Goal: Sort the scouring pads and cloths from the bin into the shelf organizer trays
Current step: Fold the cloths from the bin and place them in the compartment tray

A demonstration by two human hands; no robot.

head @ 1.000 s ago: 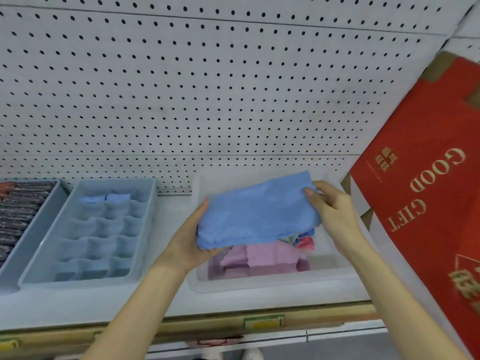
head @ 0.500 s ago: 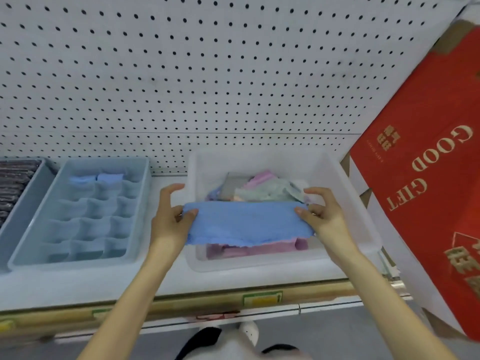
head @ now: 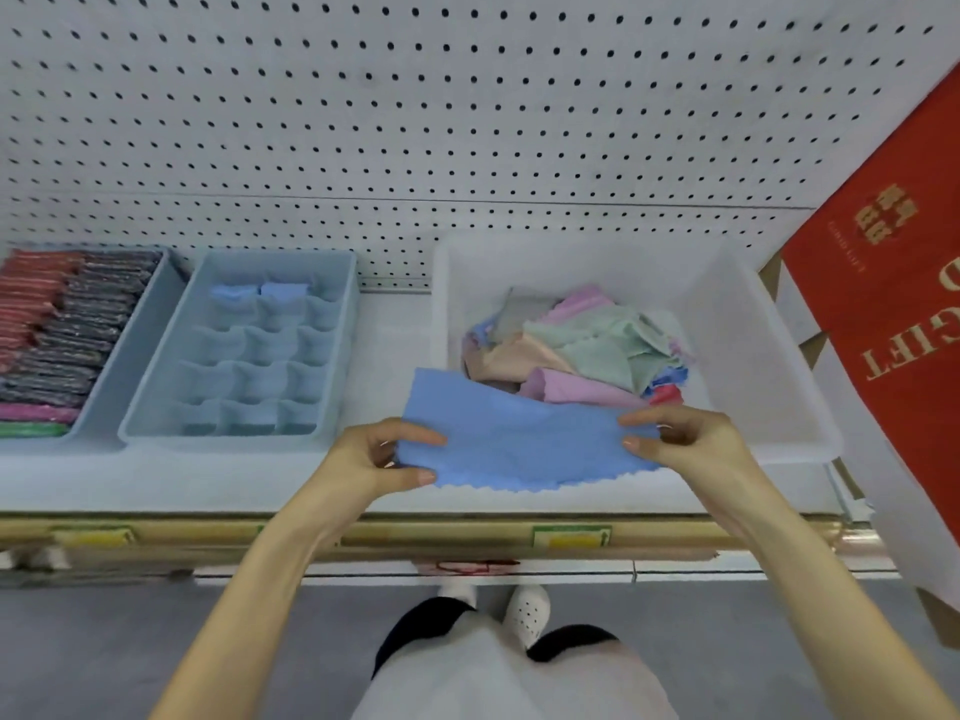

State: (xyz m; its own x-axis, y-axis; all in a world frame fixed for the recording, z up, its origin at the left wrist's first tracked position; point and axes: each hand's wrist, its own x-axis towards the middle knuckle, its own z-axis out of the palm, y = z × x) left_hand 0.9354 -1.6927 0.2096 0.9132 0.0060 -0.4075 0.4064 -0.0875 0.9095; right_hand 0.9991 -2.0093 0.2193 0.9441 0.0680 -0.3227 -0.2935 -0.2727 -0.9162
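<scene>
A folded blue cloth [head: 524, 439] is stretched between my hands over the front edge of the white bin [head: 748, 314]. My left hand [head: 379, 454] pinches its left end and my right hand [head: 685, 439] pinches its right end. Inside the bin lies a heap of pink, green, beige and grey cloths [head: 576, 350]. The blue divided organizer tray [head: 343, 314] stands to the bin's left, with two blue cloths [head: 260, 292] in its back cells. Further left, another blue tray [head: 140, 324] holds rows of red, dark and pink scouring pads [head: 62, 330].
A white pegboard wall [head: 467, 122] backs the shelf. A red gift box [head: 904, 304] leans at the right, close to the bin. The shelf's front rail [head: 467, 535] carries label holders. My shoes [head: 524, 610] and the grey floor show below.
The blue cloth has been folded narrower and drawn down toward the bin's front edge, both hands still holding its ends. The view has tilted downward, showing the floor.
</scene>
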